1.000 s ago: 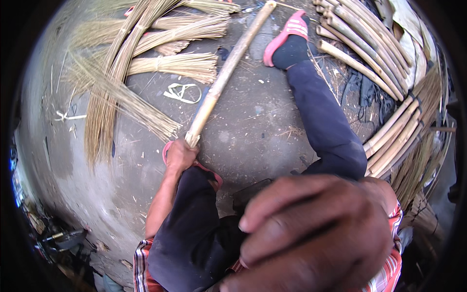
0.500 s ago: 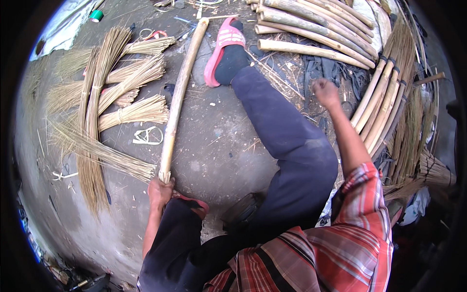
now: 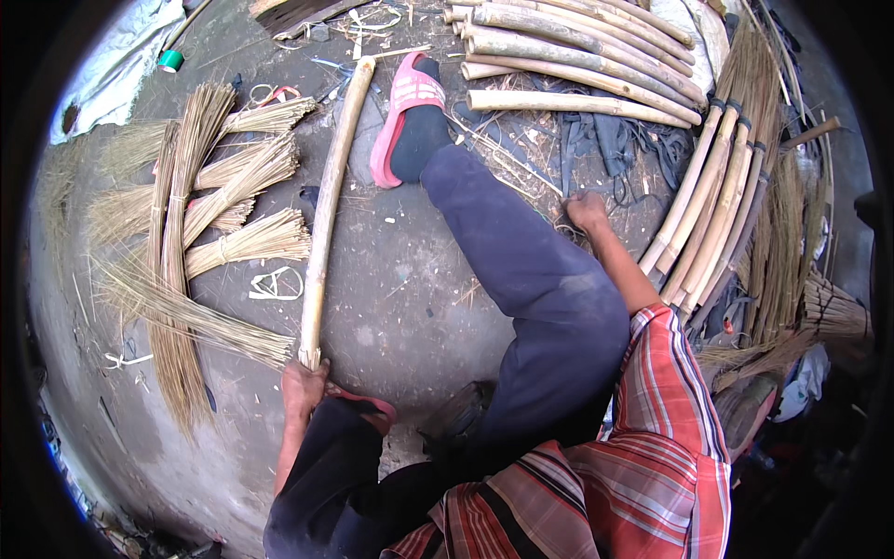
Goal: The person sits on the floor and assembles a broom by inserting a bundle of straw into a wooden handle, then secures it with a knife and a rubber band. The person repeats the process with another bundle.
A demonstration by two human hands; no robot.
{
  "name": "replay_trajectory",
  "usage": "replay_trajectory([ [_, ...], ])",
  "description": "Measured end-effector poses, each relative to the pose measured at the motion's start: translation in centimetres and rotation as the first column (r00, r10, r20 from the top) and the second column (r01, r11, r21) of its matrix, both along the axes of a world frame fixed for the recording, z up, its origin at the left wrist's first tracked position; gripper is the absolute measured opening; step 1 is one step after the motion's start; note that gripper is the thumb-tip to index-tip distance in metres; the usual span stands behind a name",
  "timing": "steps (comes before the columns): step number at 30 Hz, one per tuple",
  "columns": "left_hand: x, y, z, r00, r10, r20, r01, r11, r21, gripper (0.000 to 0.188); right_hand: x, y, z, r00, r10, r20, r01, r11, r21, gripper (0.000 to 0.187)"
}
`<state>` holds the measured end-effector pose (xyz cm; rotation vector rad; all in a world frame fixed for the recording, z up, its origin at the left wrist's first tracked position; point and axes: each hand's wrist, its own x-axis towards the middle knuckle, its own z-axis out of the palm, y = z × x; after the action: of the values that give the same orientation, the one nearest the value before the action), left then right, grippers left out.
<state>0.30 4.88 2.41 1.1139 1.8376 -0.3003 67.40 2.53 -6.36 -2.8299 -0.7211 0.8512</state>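
Note:
My left hand (image 3: 304,388) is closed around the near, splintered end of a long bamboo pole (image 3: 331,205), which lies on the floor and points away from me. To the right, beyond my bent leg, my right hand (image 3: 587,211) is curled low over the littered floor. Whatever its fingers may hold is hidden. Near it are black rubber-like strips (image 3: 615,144) and thin loose slivers (image 3: 512,154). Bundles of dry broom straw (image 3: 247,240) lie left of the pole, some crossed over others, with a loose tuft (image 3: 228,326) reaching toward my left hand.
Cut bamboo poles (image 3: 577,102) are stacked at the far right. Finished brooms with bamboo handles (image 3: 708,210) lie at my right side. My foot in a pink sandal (image 3: 396,121) rests right of the pole. A green tape roll (image 3: 170,61) and white sheet (image 3: 121,56) sit far left.
My right hand has moved down and nearer, from above the black strips to the floor beside my leg. My left hand keeps its grip on the bamboo pole. The view has shifted slightly.

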Motion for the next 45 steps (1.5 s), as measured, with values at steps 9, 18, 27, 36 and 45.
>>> replay_trajectory([
  [9,-0.8,-0.5,-1.0,0.97,-0.194,-0.147,0.212,0.969,0.125,0.049,-2.8,-1.0,8.4,0.971,0.23,0.065,-0.236,0.874,0.425,0.019],
  [18,0.1,-0.1,0.7,0.96,-0.228,-0.161,0.251,0.957,0.143,0.053,-14.5,5.6,24.4,0.563,0.823,0.08,-0.691,0.415,0.592,0.022],
  [27,0.7,0.5,2.7,0.965,-0.232,-0.119,0.244,0.965,0.094,0.049,-38.0,6.8,22.8,0.517,0.851,-0.094,-0.48,0.379,0.791,0.025],
  [36,-0.3,-0.6,1.1,0.981,-0.187,-0.059,0.193,0.974,0.117,0.037,-48.1,1.7,16.3,0.478,0.248,-0.843,-0.098,0.968,0.229,0.02],
  [45,-0.1,-2.1,1.1,0.993,-0.114,-0.036,0.119,0.944,0.307,0.031,-54.0,1.7,10.6,0.658,0.569,-0.494,-0.421,0.821,0.386,0.03],
])
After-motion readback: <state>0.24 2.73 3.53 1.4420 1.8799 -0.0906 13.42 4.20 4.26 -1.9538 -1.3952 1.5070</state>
